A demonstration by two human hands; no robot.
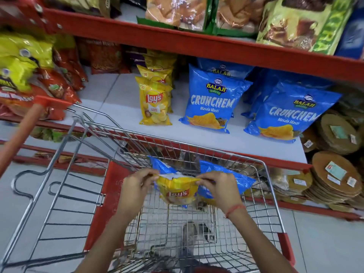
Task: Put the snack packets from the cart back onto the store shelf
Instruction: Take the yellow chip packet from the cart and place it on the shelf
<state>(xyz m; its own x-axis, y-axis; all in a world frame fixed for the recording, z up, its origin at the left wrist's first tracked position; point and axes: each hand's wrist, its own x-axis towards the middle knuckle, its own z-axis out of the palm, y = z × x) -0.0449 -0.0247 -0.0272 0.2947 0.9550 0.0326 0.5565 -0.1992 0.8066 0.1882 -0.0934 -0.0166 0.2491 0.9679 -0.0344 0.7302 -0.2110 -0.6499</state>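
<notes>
Over the wire cart (197,148) I hold a yellow Lay's packet (178,191) by its top corners. My left hand (136,186) pinches the left corner and my right hand (218,190) pinches the right one. Two blue packets lie in the cart behind it, one at the left (164,167) and one at the right (232,174). On the white shelf (126,115) ahead stand a row of yellow Lay's packets (154,102) and blue Balaji Crunchem packets (213,99).
The red upper shelf edge (177,44) overhangs the white shelf. Yellow and red packets (29,71) crowd the left. Round brown stacked discs (332,174) sit at the right. The cart's red handle (21,134) sticks out at the left.
</notes>
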